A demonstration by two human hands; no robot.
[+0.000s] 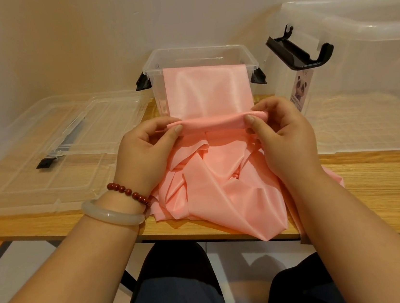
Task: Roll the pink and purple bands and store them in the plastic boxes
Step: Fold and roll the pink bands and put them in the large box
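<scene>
The pink band (pixel 208 92) hung over the front rim of the small clear box (pixel 199 58) that stood open on the wooden table (pixel 373 180). From this rim it came down to the two hands, and its lower part lay in a loose, crumpled heap on the table edge, with one end falling over the edge toward the person's lap.

The left hand (pixel 148 147) was closed on the left end of a narrow fold or roll in the band, with the thumb pressing on top. The right hand (pixel 280 129) gripped the right end of the same fold in the same way. The fold was stretched flat between both hands, just in front of the box.

On the left wrist there were a pale bangle (pixel 112 213) and a red bead bracelet (pixel 128 191).

A clear lid (pixel 50 149) with a dark handle lay flat on the table, left of the box. At the right stood a second, bigger clear box (pixel 364 60), probably lying on its side, with a black latch (pixel 298 49) and a panda label (pixel 300 86). The purple band was not visible for me.
</scene>
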